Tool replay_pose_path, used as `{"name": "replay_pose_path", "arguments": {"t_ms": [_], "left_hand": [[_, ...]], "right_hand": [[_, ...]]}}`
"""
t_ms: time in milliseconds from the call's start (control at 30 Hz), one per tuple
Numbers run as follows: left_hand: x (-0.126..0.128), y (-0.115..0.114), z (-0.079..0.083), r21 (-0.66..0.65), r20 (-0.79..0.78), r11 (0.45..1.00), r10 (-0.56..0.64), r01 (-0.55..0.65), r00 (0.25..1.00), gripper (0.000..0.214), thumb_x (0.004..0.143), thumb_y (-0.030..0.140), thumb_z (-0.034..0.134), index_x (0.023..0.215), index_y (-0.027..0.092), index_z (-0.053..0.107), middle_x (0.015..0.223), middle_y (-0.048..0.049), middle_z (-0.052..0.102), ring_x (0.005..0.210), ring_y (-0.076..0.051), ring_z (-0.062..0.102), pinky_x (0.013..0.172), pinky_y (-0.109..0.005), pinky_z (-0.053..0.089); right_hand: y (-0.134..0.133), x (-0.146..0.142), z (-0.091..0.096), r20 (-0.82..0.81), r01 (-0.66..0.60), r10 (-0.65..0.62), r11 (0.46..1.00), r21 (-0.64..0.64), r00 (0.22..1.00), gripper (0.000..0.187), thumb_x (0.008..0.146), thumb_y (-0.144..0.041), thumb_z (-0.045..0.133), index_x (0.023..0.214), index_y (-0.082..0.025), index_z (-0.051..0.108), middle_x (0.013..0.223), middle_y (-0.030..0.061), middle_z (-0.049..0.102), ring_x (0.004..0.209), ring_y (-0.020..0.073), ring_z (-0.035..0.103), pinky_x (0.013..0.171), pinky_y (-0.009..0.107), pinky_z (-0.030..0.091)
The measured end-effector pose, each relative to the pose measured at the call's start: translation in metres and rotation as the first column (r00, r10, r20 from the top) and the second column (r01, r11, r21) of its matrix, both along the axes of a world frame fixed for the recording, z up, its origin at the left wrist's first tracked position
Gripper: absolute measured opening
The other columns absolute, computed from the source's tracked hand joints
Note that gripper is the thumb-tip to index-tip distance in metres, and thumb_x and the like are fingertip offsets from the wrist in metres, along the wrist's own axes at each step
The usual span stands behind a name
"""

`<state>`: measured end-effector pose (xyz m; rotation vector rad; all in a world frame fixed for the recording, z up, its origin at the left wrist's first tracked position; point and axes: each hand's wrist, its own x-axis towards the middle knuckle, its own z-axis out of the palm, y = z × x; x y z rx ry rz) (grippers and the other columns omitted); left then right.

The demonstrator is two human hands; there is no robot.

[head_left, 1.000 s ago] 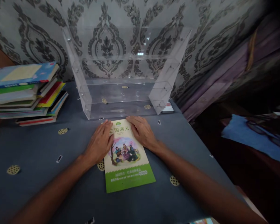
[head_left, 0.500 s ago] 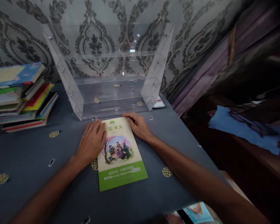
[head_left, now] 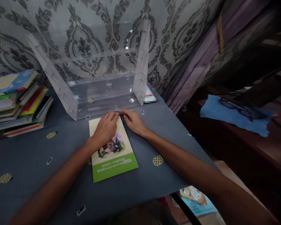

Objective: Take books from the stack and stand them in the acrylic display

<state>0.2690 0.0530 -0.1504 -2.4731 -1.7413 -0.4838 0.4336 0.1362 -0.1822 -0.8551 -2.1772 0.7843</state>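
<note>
A thin paperback book (head_left: 117,167) lies face up on the table, its cover cream with a green lower band, Chinese print and a painted picture of several figures. Across the upper cover rests my left hand (head_left: 107,128), fingers stretched towards the top right corner and hiding the title. My right hand (head_left: 133,122) is at that same corner from the right side, index finger extended to it and the other fingers curled. The two hands' fingertips meet there. Behind the book stands a clear acrylic shelf (head_left: 140,72) with white-looking side panels.
On the left sits a stack of books (head_left: 18,103). The dark blue tablecloth (head_left: 67,184) has pineapple prints. A blue cloth with glasses (head_left: 234,114) lies on furniture at the right. A colourful book (head_left: 196,200) is below the table's front edge. A purple curtain (head_left: 201,59) hangs at the right.
My left hand has slid from the book's left edge across the cover to its top right corner, covering the title. My right hand stays at that corner. The camera view has shifted slightly.
</note>
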Motion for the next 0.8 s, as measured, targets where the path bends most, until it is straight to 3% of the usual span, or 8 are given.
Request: {"name": "replay_pose_path", "arguments": {"t_ms": [200, 333, 567, 700, 800], "left_hand": [[0.0, 0.003, -0.006, 0.003, 0.05, 1.0, -0.008, 0.008, 0.999, 0.043, 0.093, 0.01, 0.037, 0.13, 0.006, 0.057, 0.131, -0.0195, 0.06, 0.129, -0.029, 0.051, 0.109, -0.047, 0.042], [0.002, -0.007, -0.003, 0.013, 0.058, 0.999, -0.047, 0.046, 0.997, 0.04, 0.097, 0.014, 0.036, 0.129, 0.01, 0.058, 0.131, -0.0171, 0.06, 0.133, -0.029, 0.048, 0.111, -0.049, 0.041], [0.022, -0.074, 0.011, -0.027, 0.045, 0.969, -0.244, 0.246, 0.969, 0.034, 0.098, 0.016, 0.042, 0.126, 0.01, 0.059, 0.129, -0.019, 0.061, 0.125, -0.03, 0.055, 0.105, -0.052, 0.047], [0.032, -0.116, 0.015, -0.062, 0.024, 0.935, -0.349, 0.35, 0.937, 0.037, 0.095, 0.011, 0.043, 0.13, 0.013, 0.056, 0.133, -0.0168, 0.061, 0.131, -0.029, 0.052, 0.112, -0.056, 0.041], [0.036, -0.132, 0.014, -0.075, 0.011, 0.926, -0.371, 0.371, 0.929, 0.036, 0.096, 0.012, 0.044, 0.13, 0.014, 0.055, 0.133, -0.0158, 0.062, 0.133, -0.028, 0.051, 0.114, -0.056, 0.04]], "right_hand": [[0.002, -0.002, -0.004, 0.031, -0.003, 0.002, 0.999, 0.051, 1.0, 0.041, 0.092, -0.013, 0.044, 0.126, -0.022, 0.064, 0.122, 0.0049, 0.07, 0.114, 0.0218, 0.062, 0.103, 0.041, 0.047], [0.001, -0.004, -0.003, 0.059, -0.043, 0.039, 0.996, 0.075, 0.997, 0.039, 0.091, -0.012, 0.043, 0.122, -0.021, 0.066, 0.121, 0.0051, 0.07, 0.115, 0.0221, 0.06, 0.104, 0.041, 0.046], [-0.002, -0.005, 0.002, 0.107, -0.052, 0.039, 0.991, 0.12, 0.994, 0.035, 0.087, -0.009, 0.046, 0.114, -0.018, 0.068, 0.116, 0.0067, 0.072, 0.111, 0.0238, 0.061, 0.101, 0.041, 0.046], [-0.002, -0.005, 0.004, 0.104, -0.072, 0.058, 0.988, 0.135, 0.993, 0.032, 0.088, -0.01, 0.046, 0.111, -0.017, 0.068, 0.113, 0.008, 0.073, 0.109, 0.0243, 0.062, 0.101, 0.042, 0.046], [-0.003, -0.004, 0.005, 0.111, -0.074, 0.06, 0.988, 0.132, 0.992, 0.031, 0.088, -0.01, 0.047, 0.11, -0.018, 0.068, 0.114, 0.0081, 0.073, 0.109, 0.0245, 0.062, 0.101, 0.042, 0.046]]}}
